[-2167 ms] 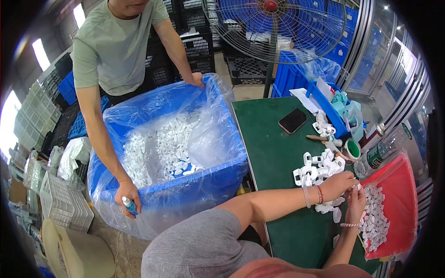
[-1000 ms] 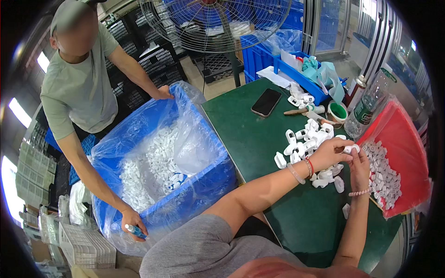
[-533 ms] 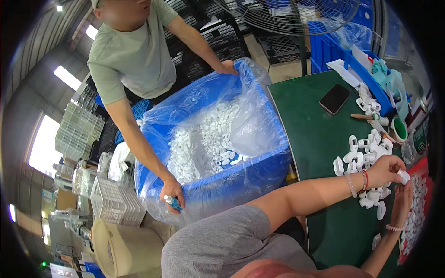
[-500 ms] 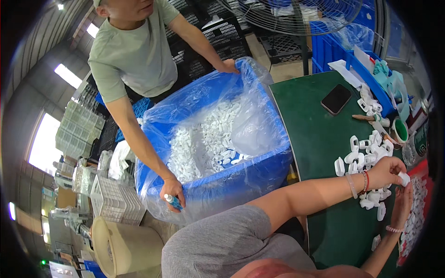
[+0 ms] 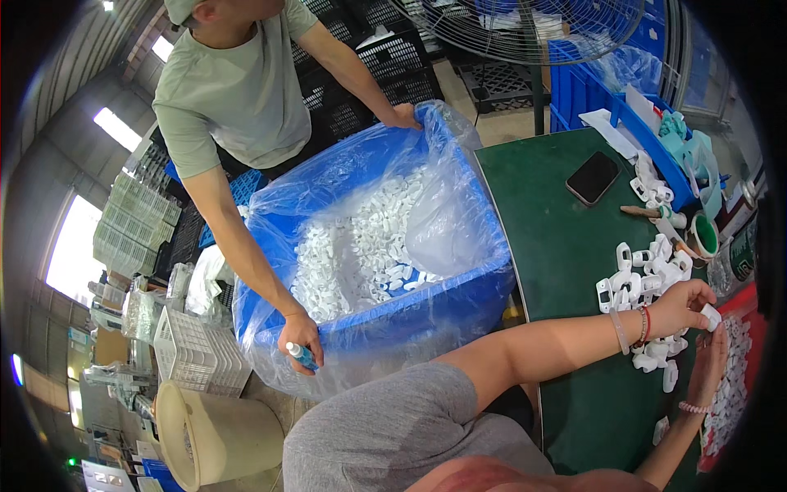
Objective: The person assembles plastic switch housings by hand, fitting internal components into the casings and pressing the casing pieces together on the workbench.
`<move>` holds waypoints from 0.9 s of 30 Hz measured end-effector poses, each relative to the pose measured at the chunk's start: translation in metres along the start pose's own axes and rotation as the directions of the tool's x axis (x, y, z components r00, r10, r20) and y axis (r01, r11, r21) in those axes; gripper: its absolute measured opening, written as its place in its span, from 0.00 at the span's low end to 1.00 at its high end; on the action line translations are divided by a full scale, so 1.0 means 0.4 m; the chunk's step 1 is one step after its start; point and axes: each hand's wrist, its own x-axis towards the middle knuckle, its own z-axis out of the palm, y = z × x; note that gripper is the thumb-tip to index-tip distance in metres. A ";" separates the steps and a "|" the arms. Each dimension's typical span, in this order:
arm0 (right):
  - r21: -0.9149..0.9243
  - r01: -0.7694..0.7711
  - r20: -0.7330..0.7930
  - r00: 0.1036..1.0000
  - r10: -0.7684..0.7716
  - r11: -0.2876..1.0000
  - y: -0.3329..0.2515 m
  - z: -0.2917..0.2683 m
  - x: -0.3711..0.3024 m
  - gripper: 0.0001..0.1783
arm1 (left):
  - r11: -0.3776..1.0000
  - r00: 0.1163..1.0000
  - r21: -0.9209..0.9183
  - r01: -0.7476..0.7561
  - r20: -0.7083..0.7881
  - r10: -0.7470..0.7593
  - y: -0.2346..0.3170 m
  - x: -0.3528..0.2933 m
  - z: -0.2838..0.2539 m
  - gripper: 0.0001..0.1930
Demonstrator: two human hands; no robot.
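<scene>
Over the right edge of the green table, my left hand (image 5: 685, 305) pinches a small white plastic part (image 5: 710, 316) between thumb and fingers. My right hand (image 5: 710, 357) is raised just below, its closed fingertips meeting the same part's lower edge. Under and beside my left wrist lies a loose pile of similar white plastic parts (image 5: 630, 284), some showing oblong openings. Beside my right hand, a red tray (image 5: 749, 300) is filled with many small white pieces. My right palm is partly turned away, so its exact grip is hard to see.
A co-worker grips the rim of a large blue tub (image 5: 484, 289), plastic-lined and holding many white parts; one hand also has a small bottle (image 5: 302, 356). A phone (image 5: 593, 178) lies on the green table (image 5: 537, 215). Beyond stand a blue bin (image 5: 656, 156) and a fan (image 5: 525, 29).
The white part between my hands has tilted slightly, while both hands stay almost in place. The co-worker's head has turned and lifted a little; the hands remain on the tub.
</scene>
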 end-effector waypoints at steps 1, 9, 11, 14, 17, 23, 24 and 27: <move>0.001 0.003 0.001 1.000 -0.003 1.000 0.003 -0.005 0.004 0.20 | 1.000 1.000 0.016 0.013 -0.003 -0.013 0.008 -0.002 -0.001 0.18; -0.111 0.068 0.021 0.998 -0.066 0.991 -0.075 -0.056 -0.060 0.23 | 0.987 0.988 -0.095 0.126 0.104 -0.116 -0.030 0.015 0.048 0.18; -0.191 0.065 0.131 0.991 -0.040 0.979 -0.070 0.021 -0.044 0.21 | 0.991 0.992 0.114 0.063 0.098 -0.074 -0.036 0.014 0.012 0.19; -0.025 0.046 0.014 0.999 -0.046 0.999 -0.033 0.133 0.007 0.16 | 0.808 0.876 0.556 0.195 0.272 -0.399 -0.011 0.019 -0.129 0.11; -0.266 -0.057 -0.139 0.990 0.020 0.962 -0.108 0.090 -0.046 0.17 | 0.990 0.999 0.140 0.033 0.030 -0.038 -0.019 0.039 -0.061 0.11; -0.213 -0.086 -0.039 0.996 0.079 0.973 -0.106 0.114 -0.039 0.18 | 0.983 0.984 0.042 0.177 0.020 -0.178 0.005 -0.008 -0.013 0.11; -0.196 -0.098 0.087 0.989 0.117 0.976 -0.108 0.107 -0.033 0.18 | 0.977 0.978 0.047 0.206 0.016 -0.207 0.025 -0.017 -0.012 0.11; -0.169 -0.094 0.133 0.984 0.117 0.981 -0.112 0.084 -0.030 0.17 | 0.982 0.980 0.029 0.187 0.061 -0.189 0.028 -0.019 -0.008 0.12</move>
